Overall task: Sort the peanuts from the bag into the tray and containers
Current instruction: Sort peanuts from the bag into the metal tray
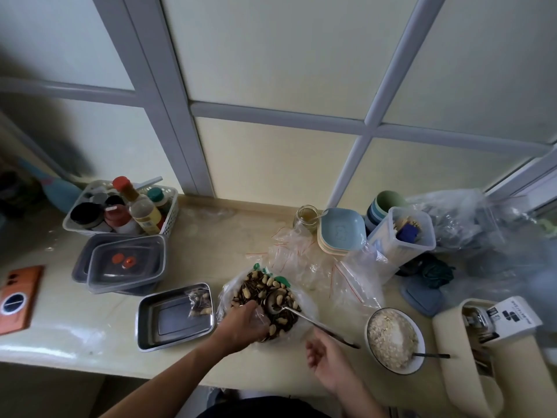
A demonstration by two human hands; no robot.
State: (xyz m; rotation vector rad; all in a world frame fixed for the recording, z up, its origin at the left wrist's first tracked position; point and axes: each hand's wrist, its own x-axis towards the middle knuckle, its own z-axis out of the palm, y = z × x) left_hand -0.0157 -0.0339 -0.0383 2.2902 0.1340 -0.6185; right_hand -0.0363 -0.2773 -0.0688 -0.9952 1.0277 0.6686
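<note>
An open clear plastic bag (307, 309) lies on the counter, full of pale peanuts mixed with dark seeds (265, 289). My left hand (241, 322) reaches into the bag's near side and grips a small clear bag amid the mix. My right hand (327, 357) holds the handle of a metal spoon (304, 316) whose bowl rests in the mix. Left of the bag stands a steel tray (156, 336) with a small filled packet of nuts (199, 303) in its far right corner. Clear lidded containers (126, 267) are stacked behind the tray.
Several empty zip bags (304, 260) lie behind the bag. A bowl of oats (393, 339) with a spoon sits at right. Stacked plates (342, 232), a jar (307, 217), a tall container (402, 233), a condiment basket (120, 209) and an orange phone (19, 297) crowd the counter.
</note>
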